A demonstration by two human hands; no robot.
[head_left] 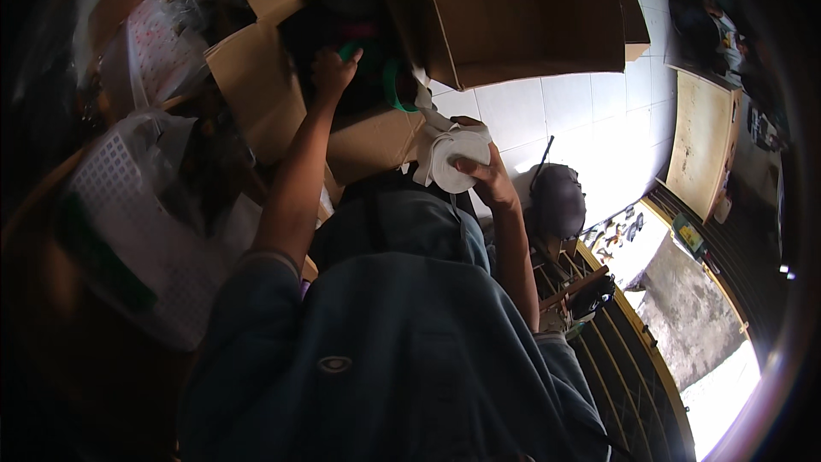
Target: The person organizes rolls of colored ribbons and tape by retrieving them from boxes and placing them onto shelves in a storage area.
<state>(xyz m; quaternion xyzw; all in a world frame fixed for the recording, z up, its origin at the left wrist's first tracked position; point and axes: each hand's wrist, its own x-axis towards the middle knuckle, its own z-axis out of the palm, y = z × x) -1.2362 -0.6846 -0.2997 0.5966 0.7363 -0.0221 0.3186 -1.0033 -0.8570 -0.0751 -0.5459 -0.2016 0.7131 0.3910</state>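
My right hand (489, 168) is closed round a roll of white band (448, 159), thumb across its flat side. A loose strip of the band (425, 101) runs up from the roll toward the open cardboard box (368, 144). My left hand (334, 71) reaches into that box, its fingers closed on a small green thing (349, 50) whose kind I cannot make out. A green ring (393, 85) lies in the box to the right of that hand. The rest of the box's contents are dark.
A second open cardboard box (530, 17) stands at the far right of the first. White perforated baskets (120, 188) with plastic bags sit at the left. A dark rounded object (559, 199) and a yellow-edged metal gate (654, 368) are at the right.
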